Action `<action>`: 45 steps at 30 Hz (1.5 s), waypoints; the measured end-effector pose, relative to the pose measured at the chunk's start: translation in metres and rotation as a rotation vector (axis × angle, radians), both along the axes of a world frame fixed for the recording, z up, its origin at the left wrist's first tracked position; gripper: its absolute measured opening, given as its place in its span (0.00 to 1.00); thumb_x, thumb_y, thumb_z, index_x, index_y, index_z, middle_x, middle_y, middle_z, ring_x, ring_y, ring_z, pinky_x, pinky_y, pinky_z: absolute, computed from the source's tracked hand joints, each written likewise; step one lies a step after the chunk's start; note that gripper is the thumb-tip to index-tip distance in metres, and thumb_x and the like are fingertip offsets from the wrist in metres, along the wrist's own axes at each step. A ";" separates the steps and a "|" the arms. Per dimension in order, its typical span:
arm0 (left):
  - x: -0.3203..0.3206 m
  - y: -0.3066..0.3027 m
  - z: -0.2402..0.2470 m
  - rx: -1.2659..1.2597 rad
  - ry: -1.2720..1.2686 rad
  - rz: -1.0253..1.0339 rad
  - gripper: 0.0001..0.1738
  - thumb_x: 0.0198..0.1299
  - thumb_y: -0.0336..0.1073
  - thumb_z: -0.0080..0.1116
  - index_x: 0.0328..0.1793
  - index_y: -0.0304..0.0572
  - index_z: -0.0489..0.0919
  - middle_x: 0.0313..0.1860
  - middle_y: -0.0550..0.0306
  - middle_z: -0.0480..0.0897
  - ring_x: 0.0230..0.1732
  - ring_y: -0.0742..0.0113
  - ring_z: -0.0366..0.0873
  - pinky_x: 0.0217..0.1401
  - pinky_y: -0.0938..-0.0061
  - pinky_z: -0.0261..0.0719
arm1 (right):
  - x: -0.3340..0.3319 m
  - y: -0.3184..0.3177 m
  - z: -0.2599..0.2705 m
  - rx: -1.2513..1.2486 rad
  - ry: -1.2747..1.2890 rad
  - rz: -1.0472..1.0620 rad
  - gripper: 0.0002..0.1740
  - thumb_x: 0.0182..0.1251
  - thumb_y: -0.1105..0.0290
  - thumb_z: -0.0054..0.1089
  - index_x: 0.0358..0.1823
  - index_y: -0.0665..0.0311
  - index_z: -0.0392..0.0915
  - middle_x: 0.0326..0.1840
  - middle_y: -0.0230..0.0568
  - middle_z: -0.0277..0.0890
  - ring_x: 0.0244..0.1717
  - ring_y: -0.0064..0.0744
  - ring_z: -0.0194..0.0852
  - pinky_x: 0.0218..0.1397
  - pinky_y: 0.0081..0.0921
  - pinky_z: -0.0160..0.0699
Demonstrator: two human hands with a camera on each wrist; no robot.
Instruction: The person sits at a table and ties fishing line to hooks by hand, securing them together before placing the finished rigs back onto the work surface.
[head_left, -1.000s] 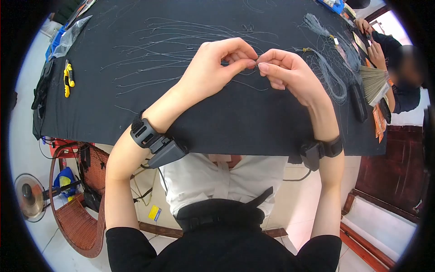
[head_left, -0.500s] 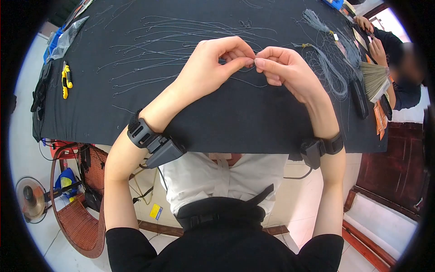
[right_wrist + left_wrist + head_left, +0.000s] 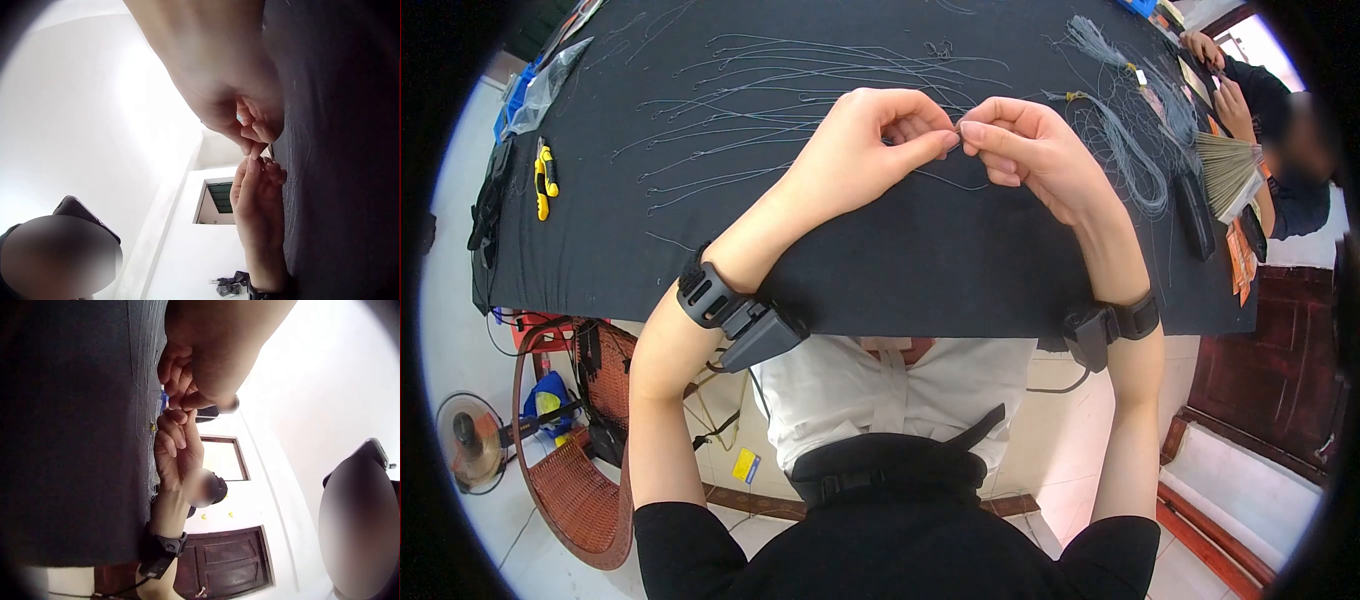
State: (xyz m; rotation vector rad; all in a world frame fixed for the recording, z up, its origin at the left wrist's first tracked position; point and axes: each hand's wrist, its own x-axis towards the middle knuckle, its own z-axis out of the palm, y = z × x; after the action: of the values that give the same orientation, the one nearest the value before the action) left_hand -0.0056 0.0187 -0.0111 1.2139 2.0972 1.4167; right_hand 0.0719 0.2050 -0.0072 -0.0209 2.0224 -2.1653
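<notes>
Both hands meet above the black cloth-covered table [image 3: 920,270]. My left hand [image 3: 870,150] and my right hand [image 3: 1030,150] have their fingertips together, pinching a thin grey line [image 3: 950,183] that trails down onto the cloth. What sits between the fingertips is too small to make out. In the left wrist view my left hand [image 3: 187,381] is curled against my right hand [image 3: 178,447]. The right wrist view shows my right hand [image 3: 250,119] pinching fingertip to fingertip with my left hand [image 3: 259,200].
Several loose grey lines [image 3: 750,110] lie spread on the cloth behind the hands. Bundles of line [image 3: 1130,150] lie at the right. A yellow-handled tool [image 3: 545,175] rests at the left edge. Another person [image 3: 1280,150] sits at the far right. A wicker chair [image 3: 570,470] stands below left.
Both hands have stayed together and shifted slightly up and left in view. The pinch on the line is unchanged.
</notes>
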 end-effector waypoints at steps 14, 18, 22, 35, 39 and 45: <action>0.000 -0.001 -0.002 0.135 -0.247 0.071 0.11 0.57 0.36 0.56 0.38 0.34 0.80 0.28 0.57 0.81 0.32 0.75 0.77 0.38 0.80 0.74 | 0.001 -0.001 0.000 0.052 0.025 -0.039 0.14 0.63 0.63 0.56 0.39 0.69 0.77 0.28 0.33 0.74 0.21 0.12 0.62 0.23 0.09 0.63; 0.000 -0.001 -0.002 0.109 -0.220 0.096 0.12 0.57 0.37 0.56 0.38 0.34 0.80 0.27 0.57 0.81 0.32 0.75 0.77 0.38 0.81 0.74 | 0.001 -0.002 0.001 0.085 0.042 -0.048 0.14 0.62 0.63 0.57 0.39 0.69 0.77 0.27 0.34 0.75 0.21 0.13 0.62 0.23 0.10 0.63; 0.000 -0.001 -0.003 0.099 -0.186 0.097 0.12 0.57 0.37 0.57 0.38 0.35 0.80 0.27 0.58 0.81 0.32 0.75 0.78 0.38 0.82 0.75 | 0.002 -0.003 0.001 0.153 0.071 -0.076 0.14 0.62 0.63 0.57 0.39 0.69 0.77 0.27 0.34 0.75 0.20 0.13 0.62 0.23 0.10 0.63; 0.000 0.001 -0.003 0.104 0.009 0.129 0.13 0.54 0.41 0.60 0.38 0.40 0.83 0.27 0.62 0.81 0.27 0.79 0.71 0.31 0.83 0.68 | 0.002 0.000 0.000 0.129 0.073 -0.102 0.13 0.62 0.64 0.57 0.37 0.68 0.77 0.25 0.32 0.74 0.19 0.12 0.61 0.21 0.10 0.62; 0.002 0.001 -0.004 0.137 0.050 0.148 0.14 0.53 0.43 0.60 0.38 0.41 0.83 0.26 0.62 0.81 0.27 0.79 0.70 0.31 0.81 0.68 | 0.002 -0.002 0.001 0.141 0.071 -0.084 0.13 0.62 0.64 0.58 0.37 0.68 0.77 0.25 0.32 0.74 0.19 0.12 0.61 0.21 0.10 0.61; 0.003 -0.001 -0.004 0.099 -0.063 0.155 0.14 0.54 0.42 0.60 0.38 0.39 0.83 0.27 0.60 0.81 0.28 0.78 0.73 0.33 0.83 0.70 | 0.002 -0.004 0.001 0.159 0.073 -0.087 0.13 0.62 0.64 0.57 0.38 0.69 0.77 0.25 0.33 0.74 0.19 0.13 0.61 0.22 0.10 0.60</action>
State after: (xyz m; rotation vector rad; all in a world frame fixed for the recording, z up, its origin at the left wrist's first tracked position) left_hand -0.0029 0.0182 -0.0153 1.0464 2.1399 1.6215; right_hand 0.0743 0.2007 -0.0060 0.0096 2.2707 -2.0748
